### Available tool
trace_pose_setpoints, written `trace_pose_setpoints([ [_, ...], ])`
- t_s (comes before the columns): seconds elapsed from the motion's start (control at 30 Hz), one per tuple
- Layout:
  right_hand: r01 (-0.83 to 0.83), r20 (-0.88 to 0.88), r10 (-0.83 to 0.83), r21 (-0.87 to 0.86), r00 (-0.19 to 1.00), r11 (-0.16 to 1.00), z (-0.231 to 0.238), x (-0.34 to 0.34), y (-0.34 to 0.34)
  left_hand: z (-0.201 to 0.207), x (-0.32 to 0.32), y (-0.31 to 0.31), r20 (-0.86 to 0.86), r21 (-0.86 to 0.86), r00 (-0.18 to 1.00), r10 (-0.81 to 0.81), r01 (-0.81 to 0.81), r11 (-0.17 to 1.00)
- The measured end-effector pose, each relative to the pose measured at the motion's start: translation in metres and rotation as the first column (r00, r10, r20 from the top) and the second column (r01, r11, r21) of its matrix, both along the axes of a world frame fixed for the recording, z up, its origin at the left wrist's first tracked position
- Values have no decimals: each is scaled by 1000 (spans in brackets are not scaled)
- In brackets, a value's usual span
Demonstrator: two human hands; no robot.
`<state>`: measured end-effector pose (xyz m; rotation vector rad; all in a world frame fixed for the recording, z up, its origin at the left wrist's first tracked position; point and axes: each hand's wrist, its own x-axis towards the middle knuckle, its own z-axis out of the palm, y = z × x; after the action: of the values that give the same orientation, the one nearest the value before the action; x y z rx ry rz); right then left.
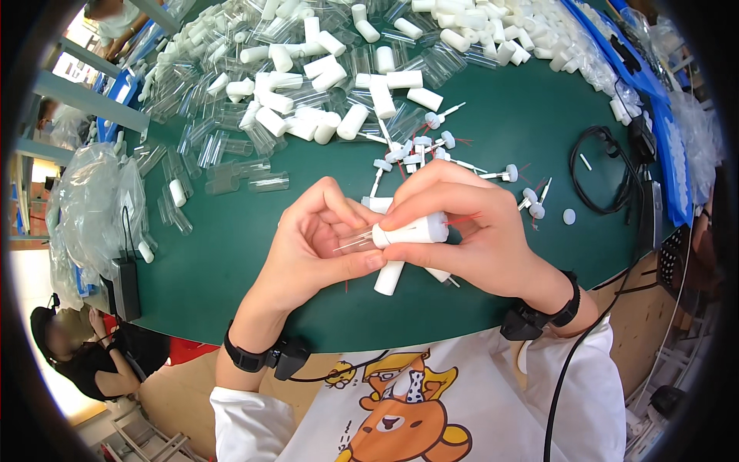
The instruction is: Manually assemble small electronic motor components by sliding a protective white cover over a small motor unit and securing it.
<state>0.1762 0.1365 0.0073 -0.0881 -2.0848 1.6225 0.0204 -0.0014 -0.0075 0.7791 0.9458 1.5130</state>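
In front of my chest I hold a white cylinder [416,231] with a pale round end cap and thin red wires at its right end. My right hand [481,223] is closed on it, thumb below and fingers above. From its left end a clear plastic tube [356,240] reaches into my left hand [308,239], whose curled fingers and thumb close around it. Below the hands, another white cylinder [389,278] lies on the green table [346,319]. Beyond them lie several white capped stems with red wires [419,146].
A large heap of white cylinders [331,73] and clear tubes [219,146] covers the far side. A black cable [577,173] coils at right near a blue tray [677,154]. Plastic bags [96,208] hang at the left edge, where another person [100,346] sits.
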Motion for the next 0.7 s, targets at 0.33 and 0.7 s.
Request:
trace_pose_setpoints([
  [0.33,-65,61,69,-59,996,996,-4,0,2,16,2,-1,59,-173,981,-183,191,966],
  [0.7,-116,78,119,-40,990,992,5,-1,-2,6,6,-5,293,-65,874,-387,422,904],
])
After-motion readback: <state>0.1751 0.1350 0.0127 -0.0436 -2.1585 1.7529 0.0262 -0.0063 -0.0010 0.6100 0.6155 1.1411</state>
